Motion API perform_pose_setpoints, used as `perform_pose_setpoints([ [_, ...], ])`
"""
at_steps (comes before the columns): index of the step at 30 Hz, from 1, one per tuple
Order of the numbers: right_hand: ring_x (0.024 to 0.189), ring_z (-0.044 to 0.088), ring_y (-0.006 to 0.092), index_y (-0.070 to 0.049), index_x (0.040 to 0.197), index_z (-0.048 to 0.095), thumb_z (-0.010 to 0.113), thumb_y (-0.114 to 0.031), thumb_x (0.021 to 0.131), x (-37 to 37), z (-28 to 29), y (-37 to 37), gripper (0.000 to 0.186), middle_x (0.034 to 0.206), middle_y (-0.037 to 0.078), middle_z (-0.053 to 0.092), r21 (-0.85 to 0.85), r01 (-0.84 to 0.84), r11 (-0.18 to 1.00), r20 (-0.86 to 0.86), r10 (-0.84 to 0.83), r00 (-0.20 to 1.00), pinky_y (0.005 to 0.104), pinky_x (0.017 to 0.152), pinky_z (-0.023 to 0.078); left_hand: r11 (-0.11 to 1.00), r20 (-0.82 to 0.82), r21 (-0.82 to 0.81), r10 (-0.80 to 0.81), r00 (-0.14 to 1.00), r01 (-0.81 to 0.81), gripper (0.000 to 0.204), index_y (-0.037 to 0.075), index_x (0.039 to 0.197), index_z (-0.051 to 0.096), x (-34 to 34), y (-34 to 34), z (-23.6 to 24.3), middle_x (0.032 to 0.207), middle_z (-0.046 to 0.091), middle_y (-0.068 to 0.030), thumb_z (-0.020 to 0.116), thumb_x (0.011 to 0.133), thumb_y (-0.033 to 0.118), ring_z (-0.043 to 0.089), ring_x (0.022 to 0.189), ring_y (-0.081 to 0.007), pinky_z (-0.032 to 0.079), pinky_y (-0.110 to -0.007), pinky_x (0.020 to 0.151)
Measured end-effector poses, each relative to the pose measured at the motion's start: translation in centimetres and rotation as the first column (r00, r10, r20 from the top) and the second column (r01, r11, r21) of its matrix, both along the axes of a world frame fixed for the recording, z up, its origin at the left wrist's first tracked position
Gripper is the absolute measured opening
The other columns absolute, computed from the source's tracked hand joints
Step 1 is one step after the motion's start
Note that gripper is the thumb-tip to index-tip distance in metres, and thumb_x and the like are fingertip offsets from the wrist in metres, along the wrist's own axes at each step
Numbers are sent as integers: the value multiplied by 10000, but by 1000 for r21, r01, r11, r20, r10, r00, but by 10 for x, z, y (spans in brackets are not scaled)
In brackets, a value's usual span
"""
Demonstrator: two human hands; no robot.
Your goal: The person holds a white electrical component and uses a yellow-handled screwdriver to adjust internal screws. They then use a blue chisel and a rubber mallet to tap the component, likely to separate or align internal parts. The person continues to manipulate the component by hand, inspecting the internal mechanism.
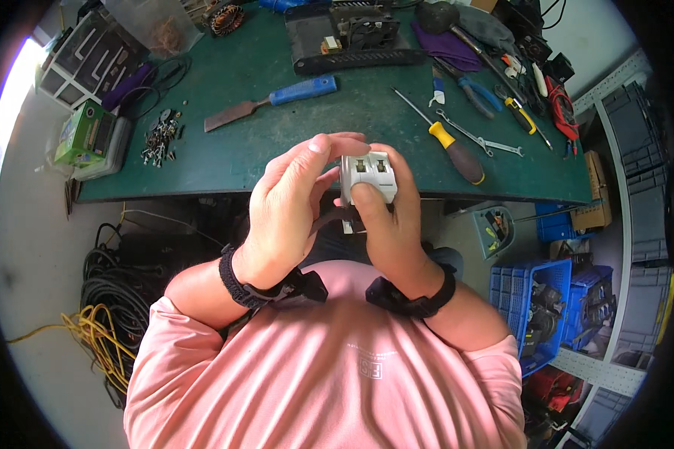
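Note:
A white boxy electrical component [374,176] with two square terminal openings is held in front of my chest, near the bench's front edge. My right hand [393,224] grips it from the right, thumb pressed on its face. My left hand [285,202] is closed around its left side, with bent fingertips at the upper corner; some fingers are hidden. A dark strip or cable [329,217] shows below the component, between both hands; what it belongs to is unclear.
On the green bench [165,183] lie a blue-handled scraper [299,90], small screws [161,138], a yellow-and-black screwdriver [457,153], wrenches [479,138], pliers [475,97] and a black housing [352,56]. Blue crates [524,299] stand below right; coiled cables [109,314] lie below left.

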State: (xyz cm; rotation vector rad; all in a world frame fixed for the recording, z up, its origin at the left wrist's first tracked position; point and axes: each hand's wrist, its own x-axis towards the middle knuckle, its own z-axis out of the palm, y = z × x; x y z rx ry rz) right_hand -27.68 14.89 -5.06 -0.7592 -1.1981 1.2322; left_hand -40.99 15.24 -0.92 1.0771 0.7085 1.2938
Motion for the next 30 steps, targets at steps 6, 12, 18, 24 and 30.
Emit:
perform_pose_setpoints([
  [6, 949, 553, 174, -8, 1223, 471, 711, -222, 873, -2, 0, 7, 475, 1058, 94, 549, 25, 55, 998, 143, -58, 988, 317, 811, 466, 994, -103, -63, 86, 991, -92, 544, -69, 1201, 573, 4, -1, 0, 1238, 580, -194, 304, 1054, 381, 584, 1107, -250, 458, -352, 967],
  [12, 1027, 528, 299, 1, 1198, 484, 729, -207, 832, -7, -5, 11, 487, 1121, 166, 527, 125, 123, 984, 287, -155, 945, 396, 900, 437, 981, 4, -13, 193, 981, -193, 458, -44, 1085, 645, 12, -2, -10, 1180, 626, -128, 344, 1058, 301, 587, 1001, -156, 441, -276, 923],
  [18, 1045, 515, 329, 0, 1181, 477, 727, -150, 812, -17, -4, 19, 470, 1142, 183, 509, 185, 197, 963, 310, -248, 918, 416, 907, 432, 939, -22, 59, 341, 940, -339, 457, -48, 1030, 656, 20, 5, -14, 1119, 654, -132, 346, 1057, 286, 592, 939, -154, 456, -279, 874],
  [24, 1074, 499, 324, 10, 1224, 440, 699, -191, 874, -14, -8, 28, 480, 1167, 197, 489, 275, 175, 945, 337, -266, 903, 412, 930, 412, 978, 40, -46, 207, 977, -205, 454, -50, 1045, 668, 9, 21, -12, 1088, 669, -134, 383, 1039, 303, 621, 936, -163, 477, -275, 848],
  [30, 1090, 496, 276, 14, 1269, 446, 638, -294, 940, -4, 4, 35, 490, 1192, 195, 479, 135, 86, 987, 245, -117, 963, 389, 957, 407, 978, -18, 25, 208, 978, -208, 476, -45, 1215, 593, 10, 28, -18, 1122, 644, -124, 365, 1026, 328, 618, 980, -180, 467, -283, 880],
])
